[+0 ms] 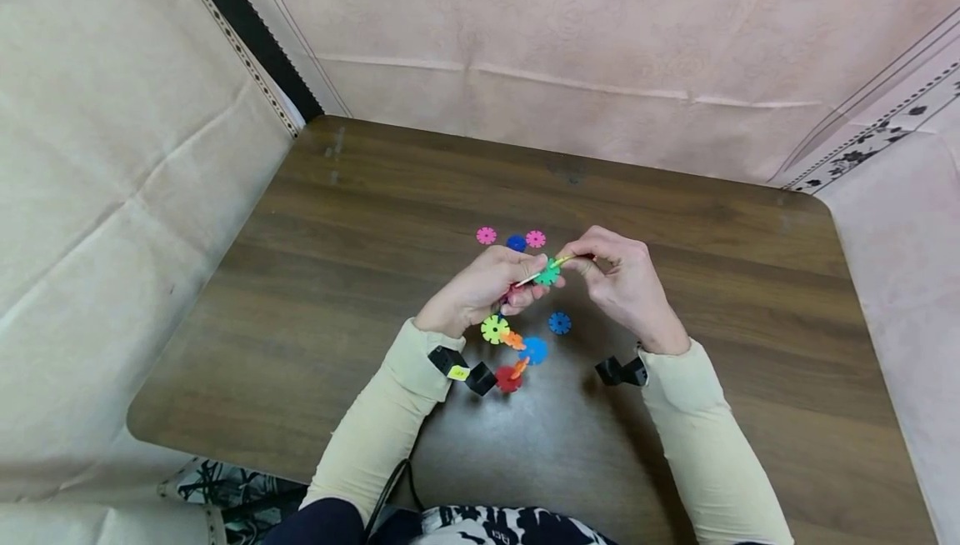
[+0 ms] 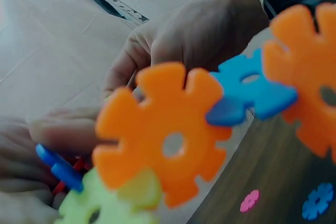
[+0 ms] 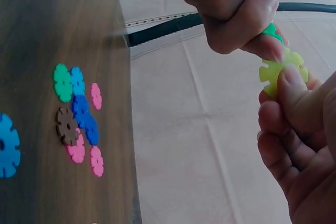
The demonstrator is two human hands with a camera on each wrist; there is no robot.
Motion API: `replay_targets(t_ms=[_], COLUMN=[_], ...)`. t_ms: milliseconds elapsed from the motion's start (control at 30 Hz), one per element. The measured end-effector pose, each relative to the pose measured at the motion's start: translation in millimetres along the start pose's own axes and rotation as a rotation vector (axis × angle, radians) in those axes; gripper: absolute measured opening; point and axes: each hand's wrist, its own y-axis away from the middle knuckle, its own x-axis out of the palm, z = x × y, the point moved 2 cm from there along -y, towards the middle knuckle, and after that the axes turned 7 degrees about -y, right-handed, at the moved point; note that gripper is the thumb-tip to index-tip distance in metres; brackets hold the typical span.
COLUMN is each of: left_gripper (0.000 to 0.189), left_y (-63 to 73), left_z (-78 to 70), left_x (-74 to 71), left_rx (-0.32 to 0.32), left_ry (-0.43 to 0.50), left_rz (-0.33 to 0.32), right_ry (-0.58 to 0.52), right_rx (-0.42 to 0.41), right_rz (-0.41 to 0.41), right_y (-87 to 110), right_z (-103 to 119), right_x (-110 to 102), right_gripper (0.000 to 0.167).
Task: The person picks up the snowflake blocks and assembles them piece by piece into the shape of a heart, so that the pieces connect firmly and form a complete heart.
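My left hand [image 1: 501,282] grips a chain of notched plastic discs, its thumb and fingers closed at a green disc [image 1: 548,272]. From that hand the chain runs back toward my body: a lime disc [image 1: 495,329], an orange disc [image 2: 163,124], a blue disc [image 1: 533,351] and a red disc [image 1: 508,379] among them. My right hand [image 1: 618,282] pinches a yellow disc [image 3: 271,74] between thumb and fingers. The yellow disc sits right at the edge of the green one. Part of the chain is hidden inside the left hand.
On the wooden table [image 1: 360,295] lie loose discs: a pink disc [image 1: 486,235], a brown disc [image 3: 66,126], a green one and several blue ones. Each wrist wears a black camera. Light cloth hangs behind and beside the table.
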Motion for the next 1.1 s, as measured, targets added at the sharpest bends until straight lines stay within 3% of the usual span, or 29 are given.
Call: replay_targets(t_ms=[133, 300, 433, 533, 733, 800, 867, 1000, 1100], left_gripper=[0.034, 0.029, 0.035, 0.042, 0.045, 0.043, 0.041, 0.038, 0.038], left_y=[0.1, -0.5, -1.2, -1.8, -1.9, -0.6, 1.3, 5.4, 7.8], left_z=[1.1, 1.8, 1.7, 1.7, 2.0, 2.3, 2.5, 2.0, 0.2], left_x=[-2.5, -8.3, -9.6, -9.5, -12.5, -12.6, -11.9, -10.3, -10.0], left_rx=[0.013, 0.048, 0.044, 0.032, 0.054, 0.077, 0.095, 0.120, 0.126], left_ry=[0.048, 0.128, 0.148, 0.128, 0.066, 0.057, 0.055, 0.005, -0.024], left_rz=[-0.021, -0.065, -0.059, -0.062, -0.107, -0.101, -0.094, -0.110, -0.130], right_ry=[0.011, 0.171, 0.291, 0.326, 0.324, 0.267, 0.122, -0.287, -0.375], right_rx=[0.085, 0.370, 0.604, 0.669, 0.695, 0.700, 0.680, 0.513, 0.385], right_rz=[0.016, 0.032, 0.164, 0.226, 0.258, 0.234, 0.166, 0.030, 0.044], right_y=[-0.6, -4.2, -2.0, -0.8, -3.4, -2.9, -3.8, -11.8, -18.4], right_z=[-17.7, -72.3, -117.9, -137.6, -142.3, -136.9, -123.7, -69.8, -32.4], right_x=[-7.9, -21.8, -22.6, -20.8, -23.6, -26.2, -27.8, -22.5, -14.8], right_gripper=[0.030, 0.041, 0.050, 0.047, 0.034, 0.034, 0.036, 0.035, 0.032])
